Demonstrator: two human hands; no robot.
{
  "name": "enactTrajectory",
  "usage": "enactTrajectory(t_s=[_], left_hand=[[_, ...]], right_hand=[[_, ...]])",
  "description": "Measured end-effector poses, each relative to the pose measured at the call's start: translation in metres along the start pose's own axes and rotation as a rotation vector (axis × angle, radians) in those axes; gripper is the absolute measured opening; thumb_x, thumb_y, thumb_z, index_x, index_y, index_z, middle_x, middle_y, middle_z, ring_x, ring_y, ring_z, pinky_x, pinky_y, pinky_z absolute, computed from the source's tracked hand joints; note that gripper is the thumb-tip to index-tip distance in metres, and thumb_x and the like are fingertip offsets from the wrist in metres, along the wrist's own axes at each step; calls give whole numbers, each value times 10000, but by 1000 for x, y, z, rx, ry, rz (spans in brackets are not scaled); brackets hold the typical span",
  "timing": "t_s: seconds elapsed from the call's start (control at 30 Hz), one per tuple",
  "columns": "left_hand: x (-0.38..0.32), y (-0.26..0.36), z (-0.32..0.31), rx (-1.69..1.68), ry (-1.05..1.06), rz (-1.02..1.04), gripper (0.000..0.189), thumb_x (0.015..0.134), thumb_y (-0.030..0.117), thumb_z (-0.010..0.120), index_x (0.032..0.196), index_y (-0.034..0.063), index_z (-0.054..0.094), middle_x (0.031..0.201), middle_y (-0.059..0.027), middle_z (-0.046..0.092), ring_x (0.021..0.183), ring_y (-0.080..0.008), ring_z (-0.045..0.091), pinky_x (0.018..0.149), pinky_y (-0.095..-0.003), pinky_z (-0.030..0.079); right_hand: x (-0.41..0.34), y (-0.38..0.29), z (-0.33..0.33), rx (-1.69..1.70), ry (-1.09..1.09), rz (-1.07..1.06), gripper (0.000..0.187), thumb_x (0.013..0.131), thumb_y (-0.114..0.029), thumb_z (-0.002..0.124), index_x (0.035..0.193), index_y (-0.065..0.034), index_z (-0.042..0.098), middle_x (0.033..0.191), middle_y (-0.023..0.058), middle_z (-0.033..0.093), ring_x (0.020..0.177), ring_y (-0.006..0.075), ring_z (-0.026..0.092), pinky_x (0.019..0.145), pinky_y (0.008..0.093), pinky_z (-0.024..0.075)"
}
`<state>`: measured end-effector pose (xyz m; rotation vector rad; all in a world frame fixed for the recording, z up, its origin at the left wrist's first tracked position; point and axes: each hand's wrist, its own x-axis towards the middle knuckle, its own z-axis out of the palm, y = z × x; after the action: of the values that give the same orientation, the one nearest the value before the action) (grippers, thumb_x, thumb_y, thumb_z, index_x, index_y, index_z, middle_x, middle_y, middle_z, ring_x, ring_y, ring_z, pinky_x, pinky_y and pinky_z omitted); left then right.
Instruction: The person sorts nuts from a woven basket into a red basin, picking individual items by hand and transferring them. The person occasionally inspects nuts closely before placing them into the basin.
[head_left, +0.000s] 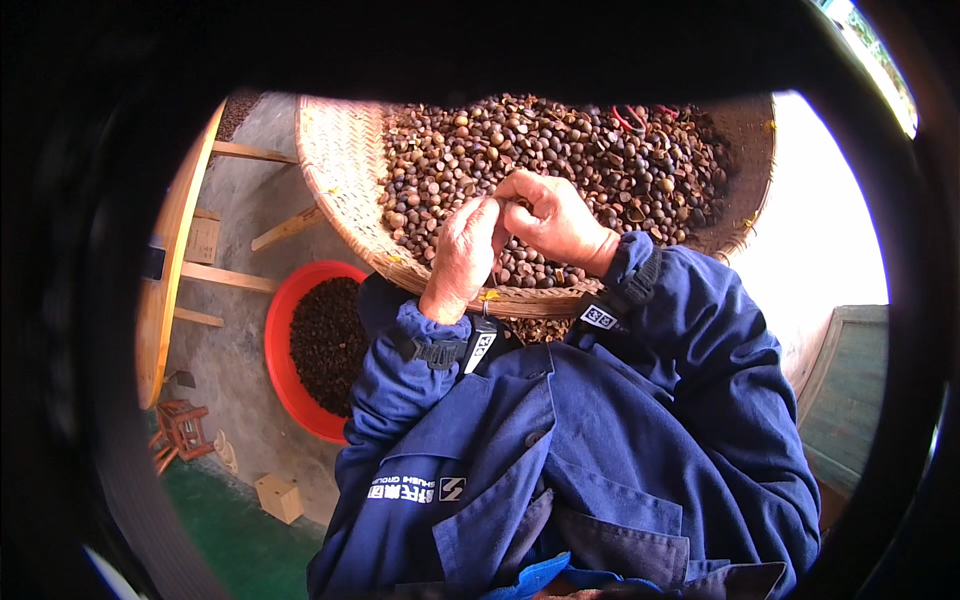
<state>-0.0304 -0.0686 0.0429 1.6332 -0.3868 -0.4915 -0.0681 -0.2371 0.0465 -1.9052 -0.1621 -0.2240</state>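
My left hand (465, 244) and my right hand (561, 223) meet over the near part of a wide woven bamboo basket (341, 169). Their fingertips are pinched together on a small brown fruit, mostly hidden by the fingers. Beneath them lies a thick layer of round brown fruits (540, 135), like camellia fruits, mixed with split husks. Some fruits are paler, yellowish brown. Red-handled scissors (628, 118) lie partly buried among the fruits at the far side.
A red plastic basin (279, 352) of dark seeds stands on the concrete floor at left. Beyond it are a wooden table (171, 262), a small wooden stool (182, 430) and a wooden block (279, 498). Husk pieces (541, 330) show below the basket's near rim.
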Motion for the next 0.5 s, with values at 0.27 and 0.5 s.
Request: enactTrajectory(t_s=[0.27,0.5], left_hand=[[-5,0,2,-389,-70,-180,367,1072,360,466,862,78,571,656,-11,523,479,-96,459,452,-258,437],[3,-3,-8,-430,-81,-214,359,1066,325,462,891,39,591,638,-22,504,486,-114,445,462,-288,431]], right_hand=[[-3,-6,1,358,-74,252,114,912,47,482,916,36,595,825,119,711,749,174,727,701,315,591],[3,3,0,696,-39,542,94,965,-64,530,996,-35,614,716,30,603,504,66,460,434,230,350]])
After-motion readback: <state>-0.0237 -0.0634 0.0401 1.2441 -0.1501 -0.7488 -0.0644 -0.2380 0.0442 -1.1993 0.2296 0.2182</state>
